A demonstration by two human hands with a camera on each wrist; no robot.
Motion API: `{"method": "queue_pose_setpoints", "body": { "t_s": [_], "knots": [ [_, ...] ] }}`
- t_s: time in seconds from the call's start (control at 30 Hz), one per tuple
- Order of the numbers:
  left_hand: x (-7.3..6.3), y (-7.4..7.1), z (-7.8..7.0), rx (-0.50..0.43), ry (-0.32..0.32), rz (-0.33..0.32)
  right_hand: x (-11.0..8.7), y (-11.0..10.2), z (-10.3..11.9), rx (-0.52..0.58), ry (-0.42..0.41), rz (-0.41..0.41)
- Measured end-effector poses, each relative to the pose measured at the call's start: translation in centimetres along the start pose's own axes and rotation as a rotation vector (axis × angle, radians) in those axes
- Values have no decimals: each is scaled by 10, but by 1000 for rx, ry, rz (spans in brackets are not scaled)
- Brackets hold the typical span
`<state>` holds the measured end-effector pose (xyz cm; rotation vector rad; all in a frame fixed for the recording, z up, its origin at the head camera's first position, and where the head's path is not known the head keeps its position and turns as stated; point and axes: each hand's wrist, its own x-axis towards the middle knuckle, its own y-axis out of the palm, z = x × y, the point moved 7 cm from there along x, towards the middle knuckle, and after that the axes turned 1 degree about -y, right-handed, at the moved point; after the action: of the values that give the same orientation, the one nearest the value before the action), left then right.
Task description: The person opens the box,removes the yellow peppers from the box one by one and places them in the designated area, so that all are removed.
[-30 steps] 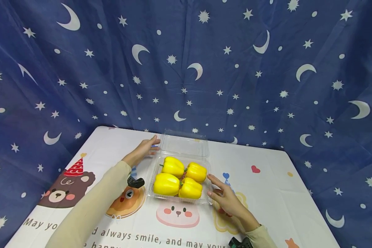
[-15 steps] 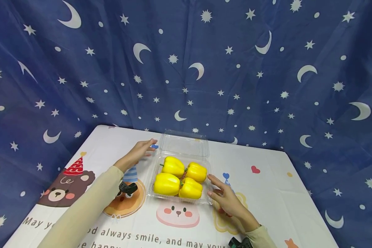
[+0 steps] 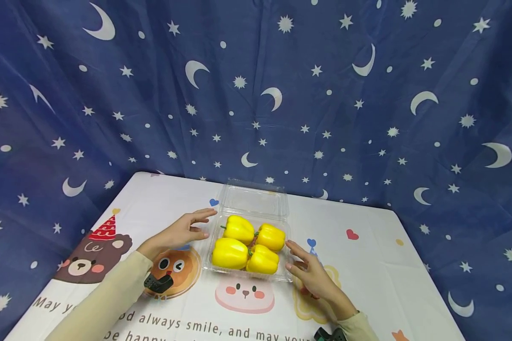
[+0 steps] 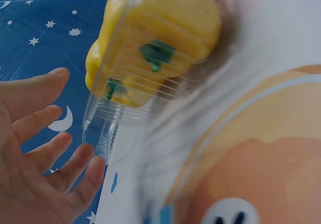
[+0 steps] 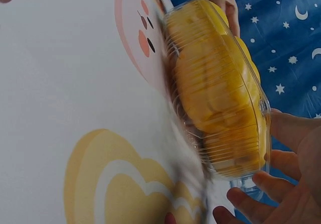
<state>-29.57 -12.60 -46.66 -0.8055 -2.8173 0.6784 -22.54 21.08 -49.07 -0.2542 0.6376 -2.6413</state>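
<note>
Clear clamshell box (image 3: 247, 265) of yellow bell peppers (image 3: 245, 244), lid (image 3: 254, 199) open, frame centre. Left hand (image 3: 181, 232) and right hand (image 3: 311, 272) flank it, fingers spread, holding nothing. I'd steady the base before folding the lid.

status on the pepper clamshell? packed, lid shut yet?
Packed: four yellow bell peppers sit in the clear plastic clamshell container on the printed tablecloth. Lid: not shut; the clear hinged lid lies open behind the tray. In hand: nothing gripped. The left hand hovers open by the container's left edge; the right hand is open at its right edge, fingers close to the rim. Left, probably: closing the lid.
</note>
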Motion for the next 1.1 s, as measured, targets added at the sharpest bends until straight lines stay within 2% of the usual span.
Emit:
{"method": "queue_pose_setpoints", "body": {
  "t_s": [0.17,0.33,0.47,0.57,0.7,0.93,1.1],
  "knots": [
    [-10,11,1,38,37,55,-1,0,-2,-8,-2,1],
    [-10,15,1,43,90,80,0,-1,-2,-13,-17,-5],
    [-9,15,2,41,103,103,1,-1,-1,-8,-15,-11],
    [-9,15,3,55,103,110,0,0,-1,-1,-12,-5],
    [-11,13,4,70,93,89,0,1,1,0,-19,1],
    [-11,11,7,69,47,75,0,1,2,-3,-14,4],
    [-10,11,7,69,47,72,0,-1,3,-45,-17,0]
  ]
}}
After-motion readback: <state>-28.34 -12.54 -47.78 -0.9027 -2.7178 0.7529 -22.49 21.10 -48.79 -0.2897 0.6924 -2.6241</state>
